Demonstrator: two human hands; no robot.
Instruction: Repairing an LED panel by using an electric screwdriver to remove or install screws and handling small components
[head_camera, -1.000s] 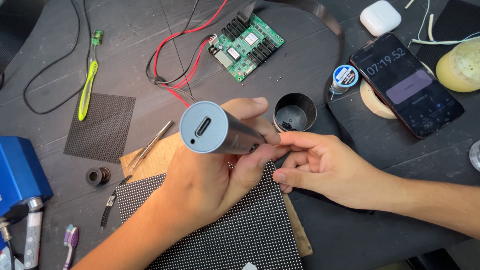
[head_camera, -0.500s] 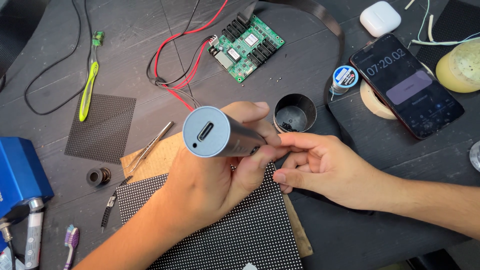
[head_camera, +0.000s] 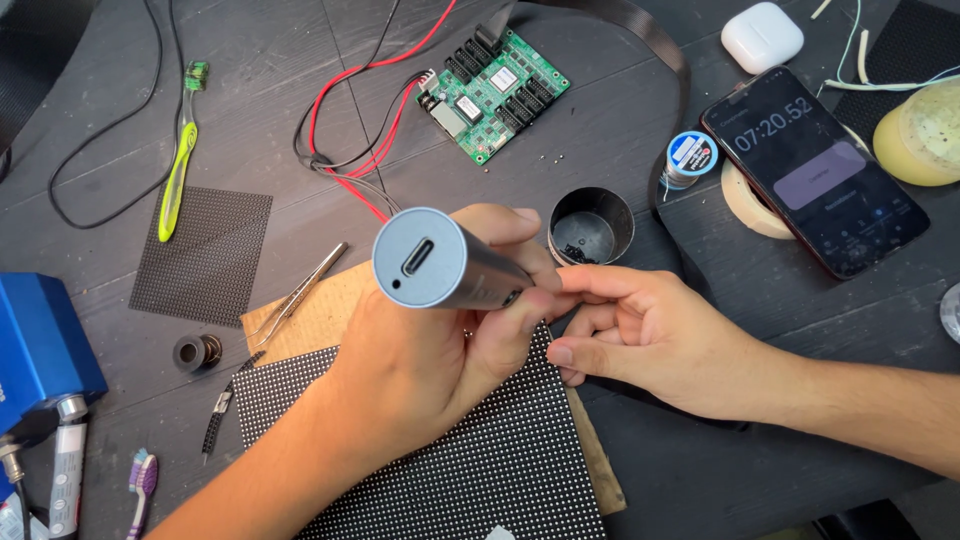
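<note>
My left hand (head_camera: 420, 370) grips a grey cylindrical electric screwdriver (head_camera: 440, 265), its rear end with a charging port turned up to the camera. The tip is hidden behind my fingers. My right hand (head_camera: 650, 335) rests beside it, fingertips touching the tool's front near the edge of a black dotted LED panel (head_camera: 470, 470). The panel lies on a brown cardboard sheet (head_camera: 310, 310). Just beyond my hands stands a small black round cup (head_camera: 590, 225) with tiny dark parts inside.
A green circuit board (head_camera: 495, 95) with red and black wires lies at the back. A phone (head_camera: 815, 170), earbud case (head_camera: 762, 37) and solder spool (head_camera: 690, 158) are at the right. Tweezers (head_camera: 300, 295), a smaller LED panel (head_camera: 205, 255), a blue box (head_camera: 40, 345) and a toothbrush (head_camera: 140, 480) sit left.
The screwdriver has tilted very slightly in my left hand. Both hands stay in the same place over the panel's edge.
</note>
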